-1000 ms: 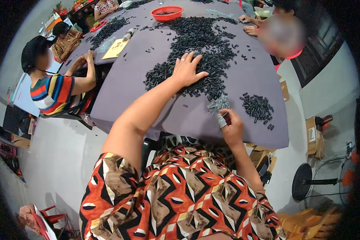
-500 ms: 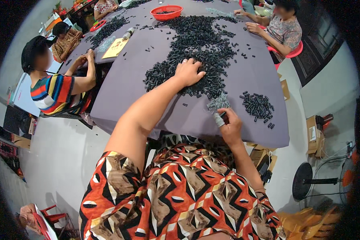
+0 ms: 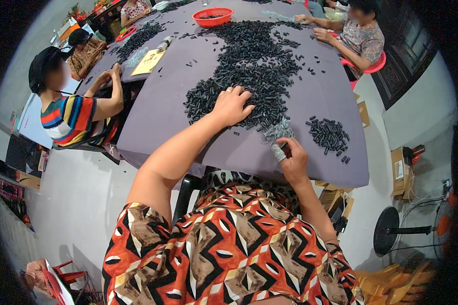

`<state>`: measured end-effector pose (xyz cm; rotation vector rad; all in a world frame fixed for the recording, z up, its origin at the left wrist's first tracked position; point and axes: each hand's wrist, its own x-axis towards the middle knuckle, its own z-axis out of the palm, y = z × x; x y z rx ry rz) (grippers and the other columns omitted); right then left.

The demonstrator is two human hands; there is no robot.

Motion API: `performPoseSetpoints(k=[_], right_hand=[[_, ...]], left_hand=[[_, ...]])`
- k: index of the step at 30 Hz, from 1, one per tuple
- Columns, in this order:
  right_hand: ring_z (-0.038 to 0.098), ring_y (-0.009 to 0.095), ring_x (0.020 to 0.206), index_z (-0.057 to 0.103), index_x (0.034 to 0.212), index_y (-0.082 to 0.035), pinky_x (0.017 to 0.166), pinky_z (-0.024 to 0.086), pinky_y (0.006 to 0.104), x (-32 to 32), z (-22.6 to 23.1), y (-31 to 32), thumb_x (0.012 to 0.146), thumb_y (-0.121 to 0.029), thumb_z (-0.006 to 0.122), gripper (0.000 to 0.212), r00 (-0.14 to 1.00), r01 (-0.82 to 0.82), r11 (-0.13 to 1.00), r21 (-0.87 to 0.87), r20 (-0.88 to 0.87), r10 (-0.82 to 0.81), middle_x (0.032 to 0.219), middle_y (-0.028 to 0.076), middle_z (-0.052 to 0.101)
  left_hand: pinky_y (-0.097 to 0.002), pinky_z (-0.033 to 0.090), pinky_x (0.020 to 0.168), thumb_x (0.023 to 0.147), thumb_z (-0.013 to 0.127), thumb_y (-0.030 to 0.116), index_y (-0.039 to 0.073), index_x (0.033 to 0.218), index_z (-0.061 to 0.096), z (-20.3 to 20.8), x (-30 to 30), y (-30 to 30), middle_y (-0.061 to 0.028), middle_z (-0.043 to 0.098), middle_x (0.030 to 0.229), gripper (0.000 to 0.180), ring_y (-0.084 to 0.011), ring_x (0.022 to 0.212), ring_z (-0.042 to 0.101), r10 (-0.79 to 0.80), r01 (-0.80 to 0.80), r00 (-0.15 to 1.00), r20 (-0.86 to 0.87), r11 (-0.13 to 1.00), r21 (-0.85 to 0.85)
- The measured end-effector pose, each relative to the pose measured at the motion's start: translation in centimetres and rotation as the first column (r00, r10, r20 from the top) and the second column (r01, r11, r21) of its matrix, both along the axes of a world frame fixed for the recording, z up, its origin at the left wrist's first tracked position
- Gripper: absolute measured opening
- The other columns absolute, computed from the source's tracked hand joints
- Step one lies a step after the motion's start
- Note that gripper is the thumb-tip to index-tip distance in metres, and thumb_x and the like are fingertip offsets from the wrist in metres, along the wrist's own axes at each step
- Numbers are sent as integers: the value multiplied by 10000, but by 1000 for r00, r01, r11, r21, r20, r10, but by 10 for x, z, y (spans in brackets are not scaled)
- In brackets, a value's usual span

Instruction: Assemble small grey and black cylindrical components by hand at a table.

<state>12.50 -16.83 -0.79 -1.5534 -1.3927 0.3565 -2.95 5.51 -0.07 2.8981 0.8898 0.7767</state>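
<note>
A long heap of small black tube-shaped pieces (image 3: 254,66) runs down the middle of the table. My left hand (image 3: 231,108) lies palm down on the heap's near left part, fingers stretched and thumb apart. Close to the table's front edge, my right hand (image 3: 295,158) is closed in a pinch, with a small dark piece just showing at the fingertips. Pale wrapping covers its thumb. Just beyond that hand is a small pile of clear greyish bits (image 3: 279,130). A separate smaller pile of black pieces (image 3: 326,135) lies to its right.
The table has a grey-purple cloth (image 3: 163,119). Farther off stand a red basket (image 3: 212,18) and a yellow card (image 3: 148,62). A person in a striped top (image 3: 68,114) works at left, another person (image 3: 360,40) at far right. A black fan (image 3: 387,231) stands on the right.
My left hand has slid left and slightly toward me over the heap. My right hand keeps nearly the same place and pinch.
</note>
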Motion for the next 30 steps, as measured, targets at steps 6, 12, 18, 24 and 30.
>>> performPoseSetpoints(k=[6,12,18,24,30], right_hand=[[586,173,665,615,998,-22,620,481,294,1,0,1,814,-111,701,223,1000,-8,1000,11,-9,8,848,82,595],[588,174,663,616,992,-23,609,481,294,2,-3,1,805,-95,703,219,1000,-11,999,45,-6,11,855,81,596],[597,192,657,624,986,-42,608,483,306,-3,6,0,816,-139,717,218,998,18,1000,-18,57,-17,830,92,600],[598,205,659,621,981,-45,615,484,322,-2,-2,2,821,-157,716,217,1000,-3,1000,-18,-14,3,823,97,596],[589,202,659,619,980,-38,617,482,317,1,0,2,817,-136,707,209,1000,-12,1000,12,-2,12,836,96,597]], left_hand=[[-469,438,890,825,663,392,78,1097,633,0,-11,-11,-133,562,1125,416,-343,1058,526,-23,23,1000,1,999,-26],[-531,359,961,801,667,464,74,1057,675,5,15,-17,-153,567,1192,466,-353,1156,484,0,-19,987,161,993,118],[-480,422,933,812,661,369,90,1077,655,10,93,-10,-131,594,1153,385,-327,1158,505,-77,77,997,11,997,12],[-478,449,892,791,632,288,94,1043,656,-8,115,11,-124,598,1105,319,-327,1103,537,18,-21,990,-143,1000,-22],[-479,483,844,785,603,236,103,1020,627,-6,89,20,-139,597,1030,272,-347,1041,557,21,-24,998,-55,999,-48]])
